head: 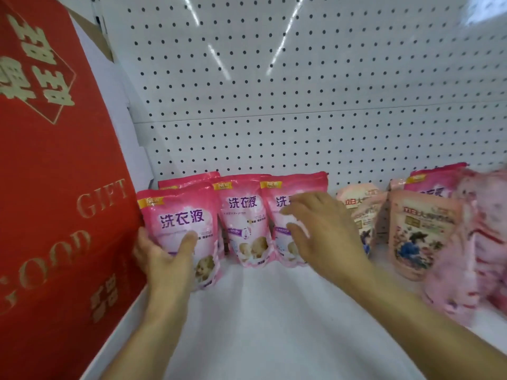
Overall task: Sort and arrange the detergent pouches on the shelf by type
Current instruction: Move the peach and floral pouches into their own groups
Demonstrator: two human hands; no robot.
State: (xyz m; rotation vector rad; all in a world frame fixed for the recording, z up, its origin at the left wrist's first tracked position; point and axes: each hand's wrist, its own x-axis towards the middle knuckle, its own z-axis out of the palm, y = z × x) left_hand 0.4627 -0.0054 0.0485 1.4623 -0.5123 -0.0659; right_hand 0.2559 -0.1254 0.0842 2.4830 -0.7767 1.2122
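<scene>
A person's left hand (162, 256) grips the front-left pink pouch (181, 231) on a white shelf (274, 311), thumb curled across its printed face and the fingers (142, 239) wrapped behind its left edge. The pouch stands upright, long axis vertical, label facing the camera, its top leaning slightly back. It sits at the shelf's left end, right beside a red gift bag (60, 187) lettered "GOOD GIFT" in gold. The right hand (323, 231) hovers with loosely spread fingers in front of the third pink pouch (279, 215); whether it touches the pouch cannot be told, and it grasps nothing. Between the two stands a second pink pouch (244, 220), and a further one (189, 179) peeks out behind the front row. All carry purple characters, a yellow "NEW" flag and a picture of a pale fluffy animal. To the right, well apart, stand paler peach pouches (422, 231) with a blue figure, one more bright pink pouch (436, 179) behind them, and a blurred pink pack (482, 242) at the frame's edge. A white pegboard (301, 91) backs the shelf.
</scene>
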